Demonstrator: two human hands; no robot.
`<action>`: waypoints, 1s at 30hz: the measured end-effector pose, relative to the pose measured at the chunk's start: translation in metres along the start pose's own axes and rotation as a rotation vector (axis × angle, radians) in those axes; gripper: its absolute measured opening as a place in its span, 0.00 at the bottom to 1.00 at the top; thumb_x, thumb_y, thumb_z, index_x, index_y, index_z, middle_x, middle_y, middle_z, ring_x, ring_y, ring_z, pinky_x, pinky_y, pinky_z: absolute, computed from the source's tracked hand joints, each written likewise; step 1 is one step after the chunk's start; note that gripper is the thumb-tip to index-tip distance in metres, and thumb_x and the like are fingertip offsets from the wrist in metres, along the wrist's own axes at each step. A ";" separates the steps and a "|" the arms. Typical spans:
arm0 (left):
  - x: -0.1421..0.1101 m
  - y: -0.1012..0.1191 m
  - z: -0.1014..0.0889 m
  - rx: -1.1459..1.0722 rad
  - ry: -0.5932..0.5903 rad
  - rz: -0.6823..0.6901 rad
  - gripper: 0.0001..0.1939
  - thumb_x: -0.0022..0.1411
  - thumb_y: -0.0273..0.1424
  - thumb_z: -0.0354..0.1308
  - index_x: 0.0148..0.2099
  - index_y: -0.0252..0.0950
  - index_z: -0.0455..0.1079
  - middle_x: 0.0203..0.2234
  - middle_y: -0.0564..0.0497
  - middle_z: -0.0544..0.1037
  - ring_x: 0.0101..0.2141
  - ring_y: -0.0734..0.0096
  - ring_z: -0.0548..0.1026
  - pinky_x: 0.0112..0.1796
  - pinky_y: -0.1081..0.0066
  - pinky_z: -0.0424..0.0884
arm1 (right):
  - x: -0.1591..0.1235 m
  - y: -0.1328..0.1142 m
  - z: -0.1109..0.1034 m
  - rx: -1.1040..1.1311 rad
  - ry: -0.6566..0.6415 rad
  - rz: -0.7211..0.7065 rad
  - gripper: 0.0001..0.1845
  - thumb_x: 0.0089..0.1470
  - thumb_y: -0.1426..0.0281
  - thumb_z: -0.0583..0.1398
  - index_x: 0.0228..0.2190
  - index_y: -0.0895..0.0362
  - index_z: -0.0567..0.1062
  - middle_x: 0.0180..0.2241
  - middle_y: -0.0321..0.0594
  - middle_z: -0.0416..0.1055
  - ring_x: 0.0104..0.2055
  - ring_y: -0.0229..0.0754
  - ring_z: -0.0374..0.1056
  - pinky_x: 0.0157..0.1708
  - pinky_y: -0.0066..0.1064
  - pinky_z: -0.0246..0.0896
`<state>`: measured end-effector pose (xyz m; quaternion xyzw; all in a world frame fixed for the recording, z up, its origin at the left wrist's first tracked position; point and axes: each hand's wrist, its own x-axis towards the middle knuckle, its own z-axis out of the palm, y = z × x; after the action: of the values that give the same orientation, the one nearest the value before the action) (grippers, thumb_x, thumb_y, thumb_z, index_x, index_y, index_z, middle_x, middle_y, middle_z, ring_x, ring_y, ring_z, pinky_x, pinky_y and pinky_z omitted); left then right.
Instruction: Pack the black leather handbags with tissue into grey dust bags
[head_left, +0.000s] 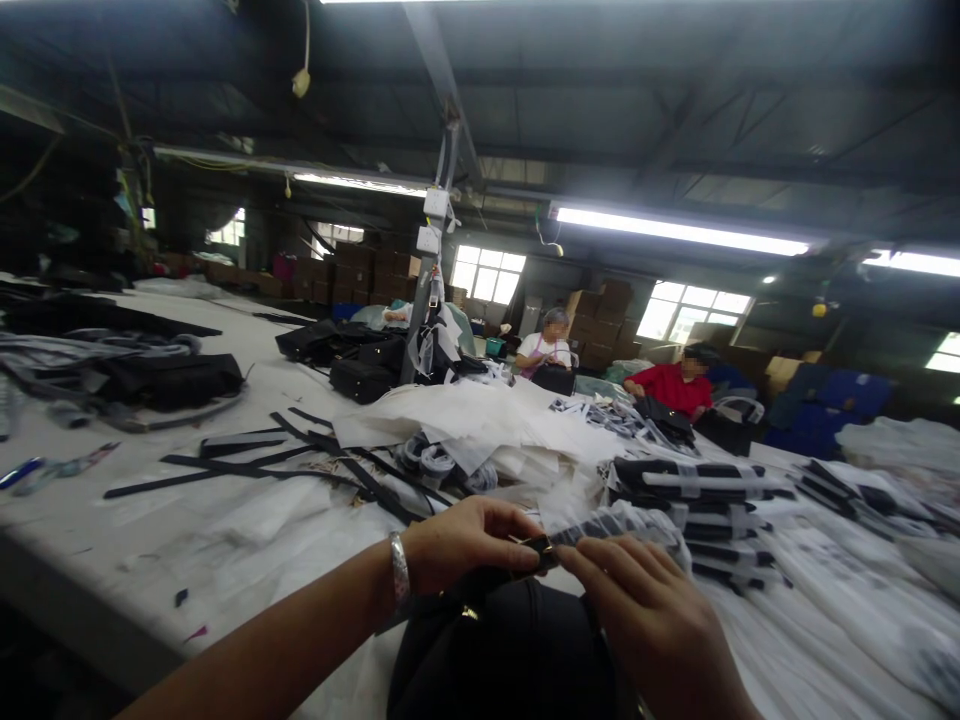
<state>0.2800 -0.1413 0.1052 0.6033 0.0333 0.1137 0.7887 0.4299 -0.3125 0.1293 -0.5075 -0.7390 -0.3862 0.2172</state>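
Observation:
A black bag (517, 660) with gold-coloured metal fittings is directly in front of me at the bottom of the view. My left hand (476, 545), with a silvery bracelet at its wrist, pinches a short black strap with a gold buckle (541, 548) between thumb and fingers. From the right, my right hand (645, 605) meets the same buckle, its fingers pressed together at the buckle's edge. Behind the right fingers runs a strap wrapped in clear film (622, 522), seemingly joined to the buckle. The fingertips partly cover the join.
White sheets (495, 415) and loose black strips (247, 462) cover the table beyond my hands. Wrapped black straps (697, 490) are stacked at right. Scissors (71, 468) lie left. A post (427, 270) rises behind. Two people (546, 345) work across the table.

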 end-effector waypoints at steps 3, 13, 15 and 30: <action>0.000 0.002 0.001 -0.051 -0.018 0.010 0.22 0.46 0.30 0.74 0.44 0.31 0.76 0.36 0.45 0.80 0.35 0.70 0.77 0.43 0.69 0.68 | -0.002 0.001 0.001 0.016 0.012 0.014 0.11 0.63 0.79 0.55 0.41 0.59 0.77 0.37 0.42 0.76 0.38 0.42 0.69 0.41 0.34 0.60; -0.002 0.005 0.004 0.067 -0.072 0.026 0.25 0.48 0.29 0.73 0.50 0.34 0.76 0.44 0.44 0.79 0.45 0.62 0.76 0.50 0.65 0.66 | -0.020 -0.007 0.011 0.081 0.079 0.149 0.15 0.58 0.79 0.58 0.45 0.54 0.76 0.39 0.41 0.76 0.41 0.43 0.72 0.43 0.32 0.66; 0.000 0.001 0.004 0.050 -0.046 0.054 0.24 0.48 0.29 0.73 0.49 0.34 0.76 0.46 0.43 0.79 0.47 0.59 0.75 0.52 0.63 0.65 | -0.028 -0.015 0.013 0.157 0.118 0.243 0.16 0.58 0.77 0.59 0.46 0.53 0.76 0.41 0.40 0.77 0.41 0.42 0.74 0.43 0.29 0.67; 0.000 0.011 0.016 0.292 0.192 0.153 0.18 0.58 0.41 0.64 0.45 0.32 0.76 0.34 0.47 0.79 0.34 0.69 0.75 0.37 0.72 0.68 | 0.005 -0.085 0.068 1.422 0.059 1.183 0.24 0.60 0.53 0.57 0.47 0.58 0.76 0.46 0.48 0.77 0.51 0.55 0.71 0.51 0.42 0.64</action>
<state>0.2819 -0.1539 0.1201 0.6986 0.0787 0.2242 0.6749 0.3550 -0.2714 0.0624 -0.5395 -0.4170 0.3192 0.6582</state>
